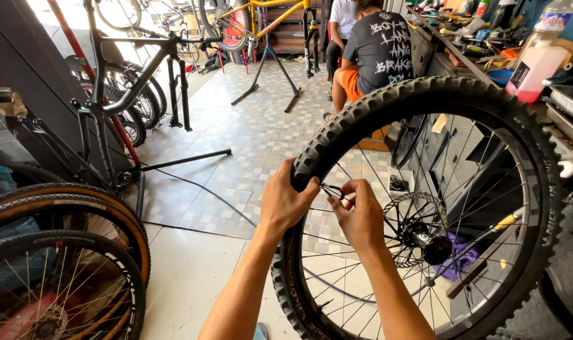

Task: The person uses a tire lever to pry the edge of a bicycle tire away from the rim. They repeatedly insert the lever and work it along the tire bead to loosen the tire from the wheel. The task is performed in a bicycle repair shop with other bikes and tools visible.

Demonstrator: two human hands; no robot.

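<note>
A bicycle wheel with a knobby black tyre stands upright in front of me, its spokes and brake disc showing at the hub. My left hand grips the tyre and rim on the wheel's left side. My right hand is just inside the rim, fingers pinched on a small dark valve part next to my left thumb.
Tan-walled and black bicycle wheels lean at the lower left. A black bike frame hangs on a repair stand. A person in a dark printed shirt sits beyond the wheel. A cluttered workbench with a pink bottle runs along the right.
</note>
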